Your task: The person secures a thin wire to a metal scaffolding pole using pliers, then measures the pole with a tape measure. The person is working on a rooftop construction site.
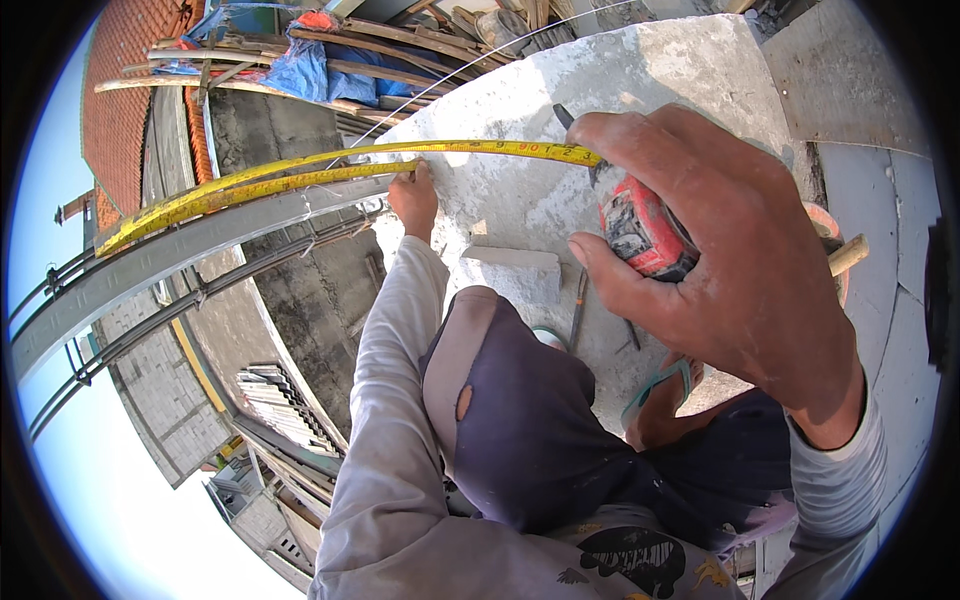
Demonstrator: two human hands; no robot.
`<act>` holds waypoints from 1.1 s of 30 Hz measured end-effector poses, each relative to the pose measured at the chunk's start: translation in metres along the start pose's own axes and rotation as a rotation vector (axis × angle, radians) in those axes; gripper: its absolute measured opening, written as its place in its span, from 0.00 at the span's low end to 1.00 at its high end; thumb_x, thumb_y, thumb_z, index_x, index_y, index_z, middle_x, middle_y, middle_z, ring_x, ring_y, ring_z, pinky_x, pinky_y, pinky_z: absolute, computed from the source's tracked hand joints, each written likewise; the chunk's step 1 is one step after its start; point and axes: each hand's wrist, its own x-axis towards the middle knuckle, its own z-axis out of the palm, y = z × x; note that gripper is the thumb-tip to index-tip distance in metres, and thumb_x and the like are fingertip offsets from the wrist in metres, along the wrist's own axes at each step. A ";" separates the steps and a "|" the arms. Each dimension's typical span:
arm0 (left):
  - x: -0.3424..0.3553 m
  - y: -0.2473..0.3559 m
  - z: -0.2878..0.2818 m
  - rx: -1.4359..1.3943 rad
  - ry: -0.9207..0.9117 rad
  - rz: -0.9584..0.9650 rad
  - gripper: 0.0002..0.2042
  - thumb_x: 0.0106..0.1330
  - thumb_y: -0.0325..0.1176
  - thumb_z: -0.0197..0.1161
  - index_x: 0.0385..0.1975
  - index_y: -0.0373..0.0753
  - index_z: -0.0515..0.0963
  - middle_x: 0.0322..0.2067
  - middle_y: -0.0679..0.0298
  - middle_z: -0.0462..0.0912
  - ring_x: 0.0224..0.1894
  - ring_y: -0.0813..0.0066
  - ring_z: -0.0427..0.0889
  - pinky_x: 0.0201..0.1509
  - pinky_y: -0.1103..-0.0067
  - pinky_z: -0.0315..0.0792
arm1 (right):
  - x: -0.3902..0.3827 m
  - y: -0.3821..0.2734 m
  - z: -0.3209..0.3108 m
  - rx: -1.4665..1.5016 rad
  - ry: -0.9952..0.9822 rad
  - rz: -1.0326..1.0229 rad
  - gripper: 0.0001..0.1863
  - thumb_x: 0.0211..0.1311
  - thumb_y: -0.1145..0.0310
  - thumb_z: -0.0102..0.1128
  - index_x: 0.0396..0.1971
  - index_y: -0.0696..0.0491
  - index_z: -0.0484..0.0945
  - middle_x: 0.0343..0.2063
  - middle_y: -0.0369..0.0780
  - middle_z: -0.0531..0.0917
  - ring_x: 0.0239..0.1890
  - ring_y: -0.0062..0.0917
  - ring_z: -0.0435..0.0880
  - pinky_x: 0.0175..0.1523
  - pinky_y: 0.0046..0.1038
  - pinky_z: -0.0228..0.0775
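Observation:
My right hand (735, 240) is wrapped round the red and black case of a tape measure (648, 228), held up above the concrete slab. A dark pointed stick (563, 117) juts out beyond its index finger; its other end is hidden. The yellow tape blade (500, 148) runs out far to the left, bends back and returns to my left hand (414, 203). My left fingers are closed on the blade at the end of a grey metal channel (230, 222), which extends away to the left.
Beside the channel run dark steel bars (200, 297) tied with wire. The slab edge drops off to the left. A flat concrete piece (510, 262) and an orange-handled tool (579, 300) lie near my feet. Planks with a blue tarp (298, 75) are piled beyond; a wooden handle (848, 255) shows at right.

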 end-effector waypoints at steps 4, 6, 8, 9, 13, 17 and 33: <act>-0.004 0.006 0.004 -0.027 -0.008 0.029 0.19 0.70 0.42 0.65 0.39 0.27 0.86 0.35 0.46 0.89 0.39 0.52 0.89 0.47 0.65 0.78 | 0.002 0.000 0.000 -0.001 0.000 0.021 0.29 0.50 0.71 0.75 0.54 0.56 0.79 0.37 0.47 0.83 0.34 0.35 0.85 0.40 0.34 0.78; -0.008 0.015 0.000 0.012 -0.006 0.036 0.18 0.70 0.41 0.65 0.39 0.27 0.86 0.35 0.46 0.89 0.38 0.52 0.89 0.47 0.64 0.77 | 0.001 0.001 0.000 -0.001 -0.001 0.023 0.28 0.50 0.70 0.75 0.54 0.56 0.79 0.37 0.46 0.83 0.34 0.36 0.85 0.40 0.34 0.78; -0.003 0.007 0.000 0.029 -0.001 0.020 0.18 0.70 0.42 0.65 0.38 0.27 0.86 0.34 0.46 0.89 0.37 0.52 0.89 0.46 0.63 0.77 | 0.002 0.001 0.000 -0.004 -0.008 0.023 0.28 0.50 0.70 0.75 0.54 0.56 0.79 0.37 0.46 0.83 0.34 0.36 0.85 0.40 0.35 0.78; -0.001 0.002 0.000 0.038 0.003 0.011 0.18 0.70 0.42 0.65 0.38 0.28 0.86 0.33 0.46 0.89 0.37 0.52 0.89 0.46 0.63 0.77 | 0.002 0.001 0.000 -0.003 -0.013 0.021 0.28 0.50 0.70 0.75 0.54 0.56 0.79 0.37 0.46 0.83 0.34 0.36 0.85 0.40 0.35 0.78; 0.000 -0.006 0.004 -0.026 0.043 0.047 0.20 0.69 0.45 0.65 0.35 0.28 0.86 0.32 0.47 0.89 0.36 0.50 0.89 0.45 0.63 0.77 | 0.003 -0.001 -0.001 0.002 -0.025 0.028 0.28 0.50 0.70 0.74 0.54 0.57 0.79 0.37 0.47 0.83 0.35 0.37 0.85 0.41 0.35 0.78; 0.002 -0.003 0.005 0.032 0.015 0.025 0.20 0.69 0.44 0.66 0.36 0.27 0.86 0.33 0.47 0.89 0.37 0.50 0.89 0.46 0.63 0.78 | 0.003 0.001 0.000 0.002 -0.014 0.021 0.29 0.49 0.70 0.74 0.54 0.58 0.79 0.38 0.47 0.83 0.35 0.38 0.85 0.42 0.35 0.78; 0.000 -0.003 0.003 0.014 0.026 0.024 0.18 0.69 0.42 0.65 0.39 0.27 0.86 0.35 0.47 0.89 0.38 0.51 0.89 0.47 0.65 0.79 | 0.001 0.000 -0.002 0.000 -0.012 0.011 0.29 0.49 0.71 0.75 0.54 0.57 0.79 0.39 0.47 0.83 0.37 0.38 0.86 0.43 0.35 0.79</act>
